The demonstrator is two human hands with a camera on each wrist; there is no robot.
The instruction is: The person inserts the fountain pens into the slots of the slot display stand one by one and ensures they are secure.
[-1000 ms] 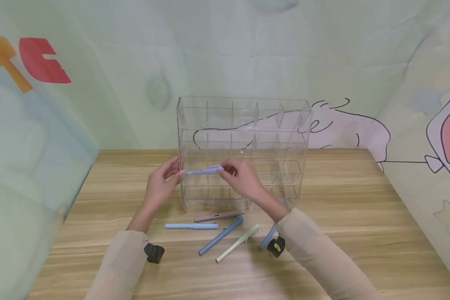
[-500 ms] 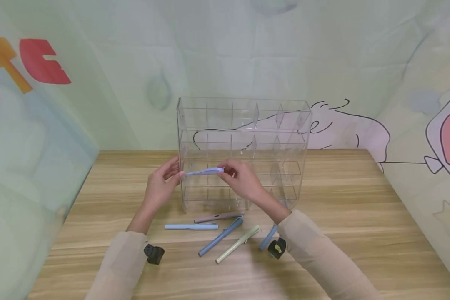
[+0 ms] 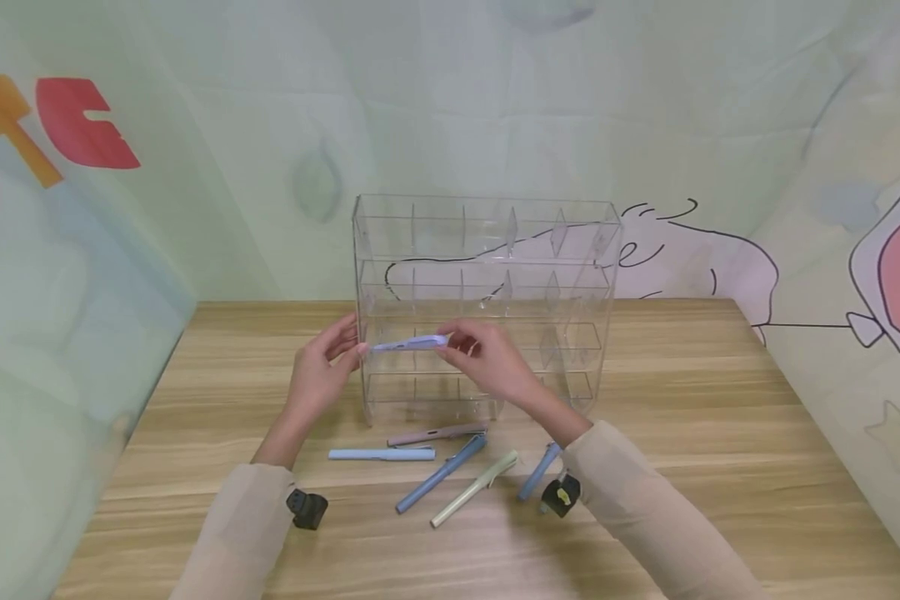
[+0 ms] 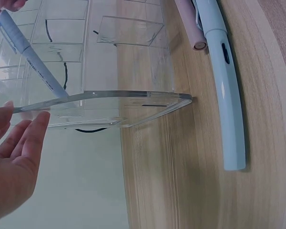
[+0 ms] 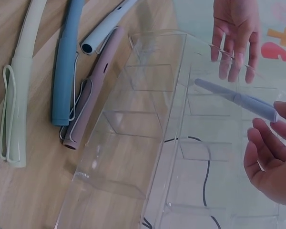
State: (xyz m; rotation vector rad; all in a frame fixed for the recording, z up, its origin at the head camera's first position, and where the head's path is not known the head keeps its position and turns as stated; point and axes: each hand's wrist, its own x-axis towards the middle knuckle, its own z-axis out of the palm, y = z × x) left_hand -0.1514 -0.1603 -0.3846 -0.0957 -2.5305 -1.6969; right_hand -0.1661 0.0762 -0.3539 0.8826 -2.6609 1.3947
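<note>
My right hand (image 3: 487,358) pinches the clip end of a lavender capped pen (image 3: 411,342) between thumb and fingers. The pen lies nearly level in front of a clear acrylic rack (image 3: 487,262), its far end at the left side compartment. My left hand (image 3: 322,367) holds the rack's left side wall, thumb at the front edge and fingers along the outside. In the left wrist view the lavender pen (image 4: 31,52) slants toward that wall, with the left fingers (image 4: 33,138) against it. In the right wrist view the right hand (image 5: 271,162) holds the pen's capped end.
In front of the rack lie a light blue pen (image 3: 382,454), a mauve pen (image 3: 435,433), a dark blue pen (image 3: 441,473), a pale green pen (image 3: 474,489) and another blue pen (image 3: 538,472) near the right wrist. A printed cloth (image 3: 255,167) hangs behind the wooden table (image 3: 232,375).
The right forearm has shifted slightly right, uncovering more of the blue pen near it. The lavender pen and left hand stay nearly in place.
</note>
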